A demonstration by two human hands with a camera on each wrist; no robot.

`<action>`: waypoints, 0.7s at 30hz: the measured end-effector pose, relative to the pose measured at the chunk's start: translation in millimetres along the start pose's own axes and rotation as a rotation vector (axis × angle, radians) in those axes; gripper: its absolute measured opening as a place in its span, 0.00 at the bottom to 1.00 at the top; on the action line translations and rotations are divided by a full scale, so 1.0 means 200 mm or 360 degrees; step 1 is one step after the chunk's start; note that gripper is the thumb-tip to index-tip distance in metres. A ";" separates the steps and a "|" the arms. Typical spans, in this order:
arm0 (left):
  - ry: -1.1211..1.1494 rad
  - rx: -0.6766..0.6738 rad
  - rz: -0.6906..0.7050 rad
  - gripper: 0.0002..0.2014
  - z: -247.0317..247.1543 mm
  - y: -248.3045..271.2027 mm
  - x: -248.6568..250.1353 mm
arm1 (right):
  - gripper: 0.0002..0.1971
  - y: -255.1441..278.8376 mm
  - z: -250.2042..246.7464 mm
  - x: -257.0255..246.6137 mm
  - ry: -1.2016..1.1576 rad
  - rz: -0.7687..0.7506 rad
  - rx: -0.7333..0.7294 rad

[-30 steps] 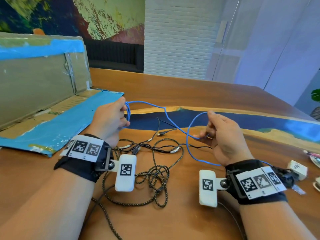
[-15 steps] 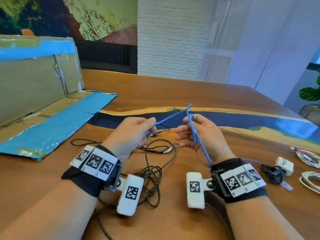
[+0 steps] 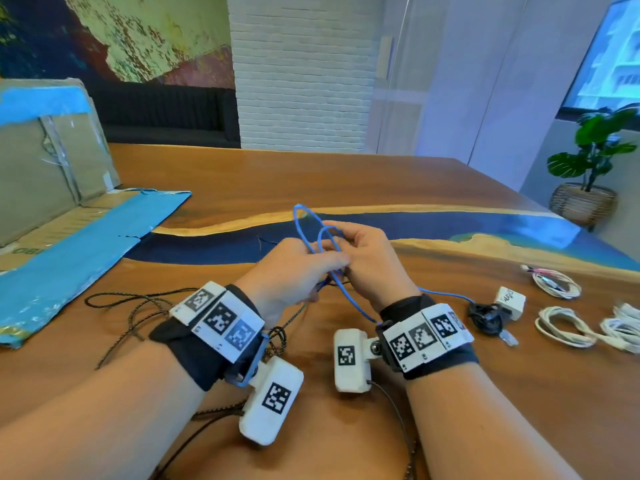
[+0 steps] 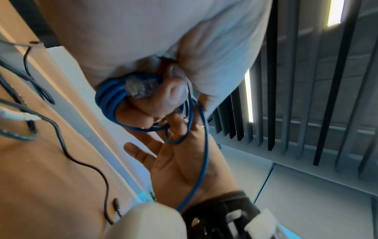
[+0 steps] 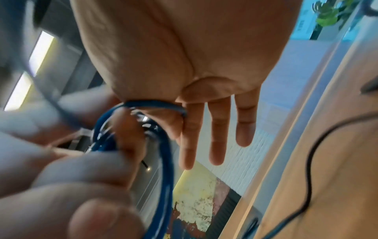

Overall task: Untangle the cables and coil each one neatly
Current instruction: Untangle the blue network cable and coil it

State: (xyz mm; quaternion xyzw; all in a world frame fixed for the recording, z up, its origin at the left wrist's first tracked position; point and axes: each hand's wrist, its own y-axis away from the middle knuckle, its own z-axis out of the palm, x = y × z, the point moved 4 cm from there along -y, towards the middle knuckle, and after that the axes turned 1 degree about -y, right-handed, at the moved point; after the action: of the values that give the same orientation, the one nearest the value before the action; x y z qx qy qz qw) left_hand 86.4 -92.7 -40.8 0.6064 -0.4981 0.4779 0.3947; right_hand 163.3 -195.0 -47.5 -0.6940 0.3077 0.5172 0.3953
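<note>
Both hands meet above the middle of the wooden table (image 3: 346, 174). A thin blue cable (image 3: 300, 221) rises from them in two loops. My left hand (image 3: 294, 268) grips several blue turns (image 4: 108, 97), its thumb pressing on the clear plug (image 4: 141, 88). My right hand (image 3: 367, 258) pinches the blue cable (image 5: 155, 105) with thumb and forefinger while its other three fingers (image 5: 218, 137) stay straight. The cable's tail (image 3: 446, 293) trails under the right wrist. A black-and-yellow braided cable (image 3: 138, 306) lies tangled under the left wrist, beside a thin black cable (image 4: 81, 161).
An opened cardboard box (image 3: 52, 161) with a blue flap (image 3: 86, 254) fills the left side. At the right lie coiled white cables (image 3: 561, 327), a white charger (image 3: 509, 301) and a black bundle (image 3: 485, 315). A potted plant (image 3: 588, 161) stands beyond the table's far right corner.
The hands have come together from about a forearm's width apart. The long blue span between them is now gathered into short loops. The head view has swung to the right.
</note>
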 end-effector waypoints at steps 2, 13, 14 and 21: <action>0.0065 0.0084 0.0000 0.18 -0.01 -0.02 0.01 | 0.13 0.01 -0.09 -0.03 0.0088 0.0026 0.0038; 0.0384 0.0396 0.0150 0.17 -0.12 -0.11 0.13 | 0.15 0.17 -0.53 0.06 0.1407 0.0320 -0.0479; 0.0388 0.0384 0.0160 0.17 -0.11 -0.11 0.14 | 0.08 0.16 -0.56 0.05 0.1427 0.0282 -0.0364; 0.0289 0.0262 0.0149 0.16 -0.08 -0.06 0.12 | 0.07 0.11 -0.79 0.03 0.1404 0.0313 0.0123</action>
State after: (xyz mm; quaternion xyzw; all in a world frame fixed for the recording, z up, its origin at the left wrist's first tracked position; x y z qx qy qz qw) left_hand 96.1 -80.7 -13.5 0.5670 -0.4473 0.5880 0.3643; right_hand 221.8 -342.0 -33.9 -0.8003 0.5303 0.1952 0.2008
